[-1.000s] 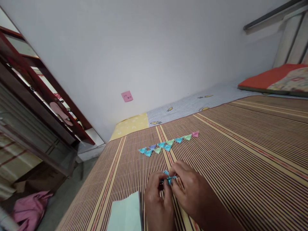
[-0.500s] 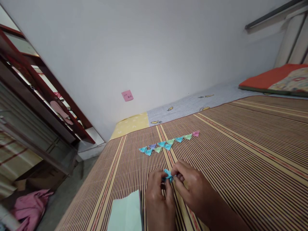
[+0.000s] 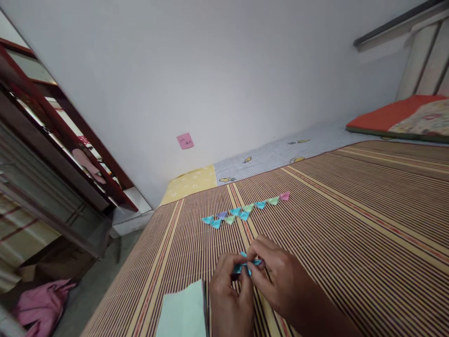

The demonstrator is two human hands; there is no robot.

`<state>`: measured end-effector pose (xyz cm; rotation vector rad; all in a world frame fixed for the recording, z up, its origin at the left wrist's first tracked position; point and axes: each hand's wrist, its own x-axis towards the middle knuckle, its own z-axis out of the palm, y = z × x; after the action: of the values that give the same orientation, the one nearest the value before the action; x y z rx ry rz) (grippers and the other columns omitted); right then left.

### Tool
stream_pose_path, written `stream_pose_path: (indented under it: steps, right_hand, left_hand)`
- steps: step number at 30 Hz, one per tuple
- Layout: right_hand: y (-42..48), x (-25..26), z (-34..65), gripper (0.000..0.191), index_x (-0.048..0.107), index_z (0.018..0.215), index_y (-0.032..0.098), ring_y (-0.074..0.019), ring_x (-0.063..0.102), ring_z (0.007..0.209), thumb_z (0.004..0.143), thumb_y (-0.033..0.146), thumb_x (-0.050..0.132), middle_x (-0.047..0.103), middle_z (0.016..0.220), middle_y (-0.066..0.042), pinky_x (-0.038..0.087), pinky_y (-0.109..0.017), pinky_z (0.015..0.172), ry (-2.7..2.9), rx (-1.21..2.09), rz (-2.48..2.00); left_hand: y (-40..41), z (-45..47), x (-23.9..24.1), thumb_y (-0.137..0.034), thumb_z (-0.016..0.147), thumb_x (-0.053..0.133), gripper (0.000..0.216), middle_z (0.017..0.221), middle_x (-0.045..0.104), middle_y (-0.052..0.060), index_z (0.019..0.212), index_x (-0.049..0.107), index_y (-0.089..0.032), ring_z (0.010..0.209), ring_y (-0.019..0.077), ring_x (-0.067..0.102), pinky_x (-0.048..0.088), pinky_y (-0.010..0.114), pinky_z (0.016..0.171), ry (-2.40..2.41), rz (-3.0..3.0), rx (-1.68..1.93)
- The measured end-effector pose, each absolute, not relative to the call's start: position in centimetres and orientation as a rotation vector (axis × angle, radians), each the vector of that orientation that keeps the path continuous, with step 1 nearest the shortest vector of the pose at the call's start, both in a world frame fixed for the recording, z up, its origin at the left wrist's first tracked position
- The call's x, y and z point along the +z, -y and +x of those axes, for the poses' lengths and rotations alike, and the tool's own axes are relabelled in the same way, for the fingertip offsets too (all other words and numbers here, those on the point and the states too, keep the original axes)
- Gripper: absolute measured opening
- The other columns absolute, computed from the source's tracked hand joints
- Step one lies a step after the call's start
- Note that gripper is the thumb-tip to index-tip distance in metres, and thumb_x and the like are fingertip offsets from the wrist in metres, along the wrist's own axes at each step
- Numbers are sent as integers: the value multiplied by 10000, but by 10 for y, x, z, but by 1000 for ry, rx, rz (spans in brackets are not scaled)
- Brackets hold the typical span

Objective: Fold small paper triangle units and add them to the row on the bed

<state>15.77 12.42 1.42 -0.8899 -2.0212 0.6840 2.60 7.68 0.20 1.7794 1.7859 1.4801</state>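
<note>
Between my two hands is a small piece of blue folded paper [image 3: 239, 268], partly covered by fingers. My left hand [image 3: 228, 285] pinches its left side with thumb and forefinger. On the other side, my right hand [image 3: 275, 267] grips it, the fingertips close to those of my left. Beyond the hands lies a row of small folded paper triangles [image 3: 260, 204] in blue, green, purple and pink, with several set just below the row. A stack of pale green paper sheets [image 3: 184, 309] rests left of my left hand.
A striped mat [image 3: 333, 224] covers the bed under everything. Against the white wall [image 3: 245, 84], a pink sticky note [image 3: 184, 141] hangs. An orange cushion [image 3: 393, 114] lies at the far right. Pink cloth [image 3: 45, 304] is on the floor at left.
My fingers have shifted on the blue folded paper, which now sits a little lower and shows wider between the hands. The triangles and the sheets stay put.
</note>
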Motion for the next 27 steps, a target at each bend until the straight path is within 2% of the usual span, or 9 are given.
stream_pose_path:
  steps: [5, 15, 18, 22, 27]
  right_hand:
    - [-121, 12, 150, 181, 474, 797, 203, -188, 546, 757, 816, 23, 482, 544, 870, -23, 354, -298, 642, 2085, 603, -918]
    - [-126, 10, 159, 164, 512, 829, 206, -184, 554, 733, 821, 45, 478, 573, 850, -16, 360, -296, 652, 2055, 623, -1041]
    - [-125, 12, 160, 141, 486, 816, 212, -175, 559, 686, 833, 72, 479, 581, 828, -14, 346, -283, 612, 2032, 616, -1086]
    - [-124, 13, 157, 133, 486, 817, 219, -179, 567, 665, 846, 90, 481, 599, 807, -17, 346, -274, 585, 1975, 649, -1085]
    - [-125, 10, 156, 133, 485, 827, 214, -187, 561, 667, 870, 94, 446, 591, 814, -26, 356, -289, 598, 1955, 620, -1070]
  left_hand:
    - [-78, 24, -2, -154, 878, 523, 151, 833, 649, 21, 812, 638, -228, 774, 202, 633, 477, 301, 684, -1833, 1768, 1440]
    - [-78, 23, 2, -163, 874, 556, 140, 853, 687, 27, 849, 680, -225, 785, 200, 664, 513, 302, 701, -1762, 1773, 1446]
    - [-77, 30, 4, -209, 872, 589, 161, 954, 725, 53, 964, 719, -230, 850, 217, 690, 534, 323, 758, -1732, 1610, 1533]
    - [-76, 38, 3, -296, 891, 607, 382, 1111, 730, 90, 1268, 647, -244, 973, 236, 695, 539, 357, 852, -1694, 1344, 1689]
    - [-78, 35, 2, -353, 906, 608, 358, 1228, 705, 121, 1234, 669, -221, 1108, 256, 667, 523, 375, 943, -1615, 1280, 1609]
